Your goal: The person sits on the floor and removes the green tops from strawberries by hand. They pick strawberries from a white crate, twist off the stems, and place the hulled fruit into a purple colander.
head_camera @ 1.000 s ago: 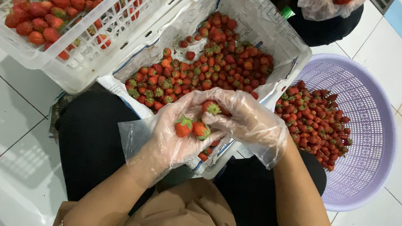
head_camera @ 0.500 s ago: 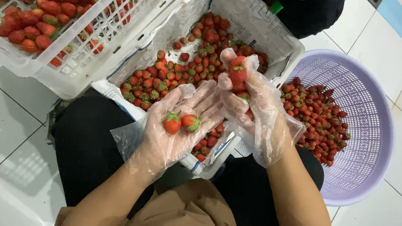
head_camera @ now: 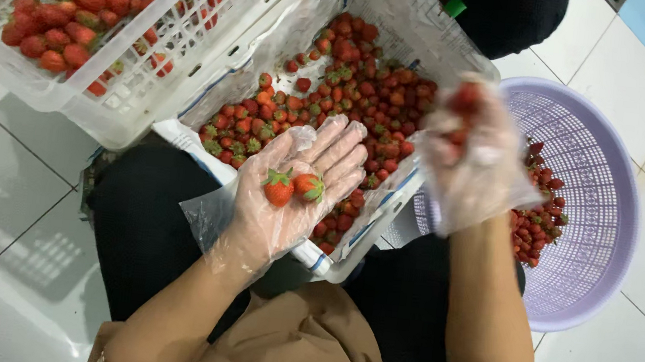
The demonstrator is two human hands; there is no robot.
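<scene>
Two strawberries (head_camera: 292, 187) lay side by side, touching, in the upturned palm of the left hand (head_camera: 289, 193). Hand was in a clear plastic glove, fingers spread flat, not closed on the fruit. It hovered over the near edge of the lined crate (head_camera: 391, 21) full of small strawberries (head_camera: 346, 104), which sat on the person's lap.

Right hand (head_camera: 472, 161), also gloved, was blurred, raised between the crate and the purple basket (head_camera: 596, 234). Fingers were bunched around something red (head_camera: 465, 100), likely a strawberry; blur made it hard to tell how tight the grip was. Hands were well apart.

Purple round basket sat on the white tiled floor (head_camera: 7, 220) at the right, holding a pile of red berries (head_camera: 538, 216) along its left inner side. White slotted crate (head_camera: 141, 82) with bigger strawberries was at upper left, just beside the lined crate. Person wore dark trousers (head_camera: 150, 227) and a tan top (head_camera: 313, 348).
</scene>
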